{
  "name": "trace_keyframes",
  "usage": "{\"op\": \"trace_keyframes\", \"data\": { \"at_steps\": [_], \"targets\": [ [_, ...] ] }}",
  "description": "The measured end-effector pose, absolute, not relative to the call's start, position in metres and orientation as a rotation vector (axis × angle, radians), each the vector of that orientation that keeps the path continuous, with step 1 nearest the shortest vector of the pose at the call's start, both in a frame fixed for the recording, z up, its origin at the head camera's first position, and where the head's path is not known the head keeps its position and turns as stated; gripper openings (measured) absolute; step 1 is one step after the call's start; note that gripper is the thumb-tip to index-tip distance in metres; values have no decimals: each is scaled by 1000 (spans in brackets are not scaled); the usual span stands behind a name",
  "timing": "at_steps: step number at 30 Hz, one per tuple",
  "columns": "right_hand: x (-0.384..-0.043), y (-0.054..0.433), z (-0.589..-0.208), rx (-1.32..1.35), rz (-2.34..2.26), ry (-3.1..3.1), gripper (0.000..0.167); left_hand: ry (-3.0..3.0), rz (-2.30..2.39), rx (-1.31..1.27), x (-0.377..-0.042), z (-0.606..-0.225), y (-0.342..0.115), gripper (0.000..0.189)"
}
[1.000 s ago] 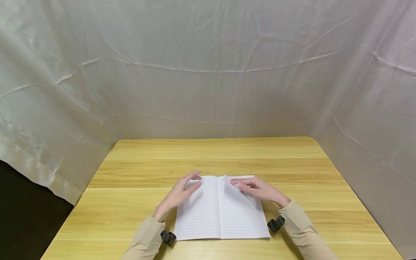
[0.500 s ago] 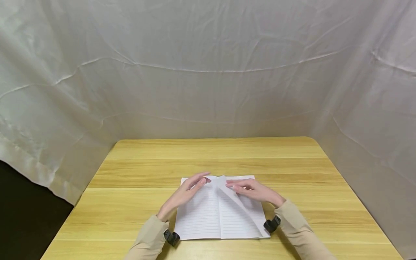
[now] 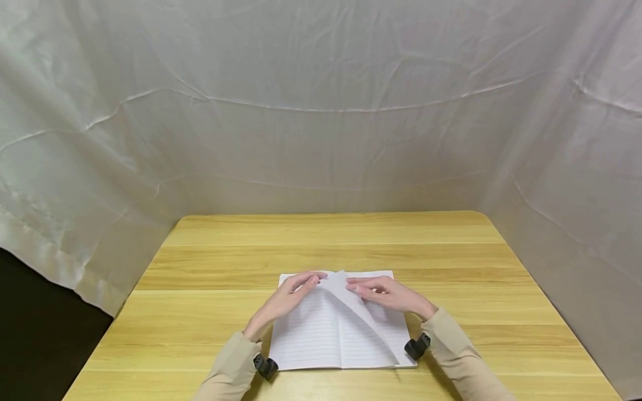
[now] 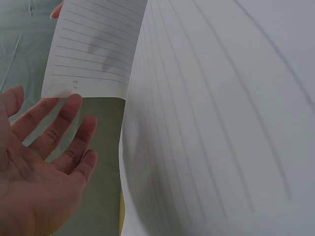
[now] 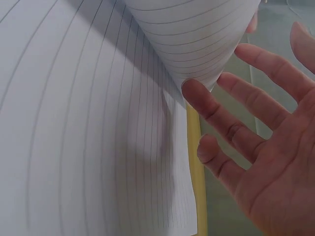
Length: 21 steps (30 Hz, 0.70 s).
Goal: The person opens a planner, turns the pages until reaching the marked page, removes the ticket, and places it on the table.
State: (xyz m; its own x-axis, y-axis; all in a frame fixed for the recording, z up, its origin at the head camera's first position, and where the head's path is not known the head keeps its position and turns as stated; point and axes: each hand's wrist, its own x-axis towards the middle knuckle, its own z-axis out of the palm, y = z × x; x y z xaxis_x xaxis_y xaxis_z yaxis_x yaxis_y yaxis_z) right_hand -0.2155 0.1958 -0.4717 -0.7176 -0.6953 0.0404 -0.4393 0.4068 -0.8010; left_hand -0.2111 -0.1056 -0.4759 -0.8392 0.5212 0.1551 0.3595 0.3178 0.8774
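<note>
Lifted page (image 3: 358,334) partly hides notebook (image 3: 306,345); swung further toward 9 o'clock since earlier. Left hand (image 3: 283,296) at 11, right hand (image 3: 393,293) at 1, fingers loosely spread.

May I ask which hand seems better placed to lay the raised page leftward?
Probably the left hand: it is over the left side of the notebook, close to a corner of the raised page; the right hand is over the right side.

Free room over the far table (image 3: 326,239), curtain (image 3: 331,145) behind it, lifted page (image 5: 197,39) (slantwise) obstructing the notebook (image 3: 306,342).
</note>
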Motion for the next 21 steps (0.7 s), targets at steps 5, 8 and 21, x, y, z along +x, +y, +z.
{"op": "trace_keyframes", "data": {
  "at_steps": [5,8,21],
  "targets": [
    [-216,195,-473,-972,-1249,2359,37,2475,1509,840,-213,-478,-109,34],
    [-216,196,-475,-957,-1293,2335,37,2497,1498,847,-214,-479,-112,34],
    [-224,214,-486,-844,-1291,2523,38,2613,1379,729,-217,-483,-128,36]
  ]
}}
